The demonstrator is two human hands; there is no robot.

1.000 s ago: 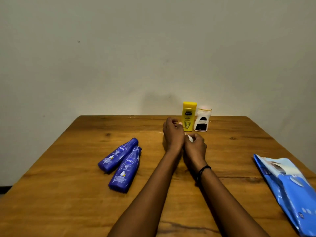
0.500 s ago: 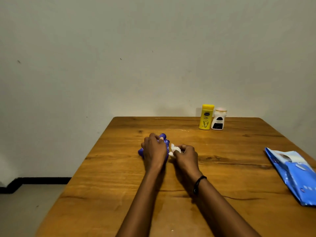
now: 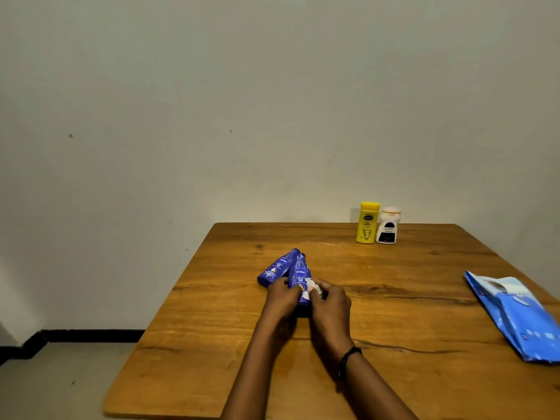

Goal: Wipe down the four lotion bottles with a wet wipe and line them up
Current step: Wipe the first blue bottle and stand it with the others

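Two blue lotion bottles lie side by side on the wooden table (image 3: 394,313), caps pointing away. My left hand (image 3: 280,298) grips the lower end of the nearer blue bottle (image 3: 299,274). The other blue bottle (image 3: 277,266) lies just left of it. My right hand (image 3: 330,301) pinches a small white wet wipe (image 3: 310,287) against the nearer bottle's lower right side. A yellow bottle (image 3: 367,222) and a white bottle (image 3: 388,225) stand upright together at the table's far edge.
A blue wet-wipe pack (image 3: 515,313) lies flat near the table's right edge. A plain wall rises just behind the table. Floor shows past the left edge of the table.
Both hands moved left from the yellow and white bottles to the blue pair. My left hand now holds the nearer blue bottle and the wipe sits against it. The camera turned left.
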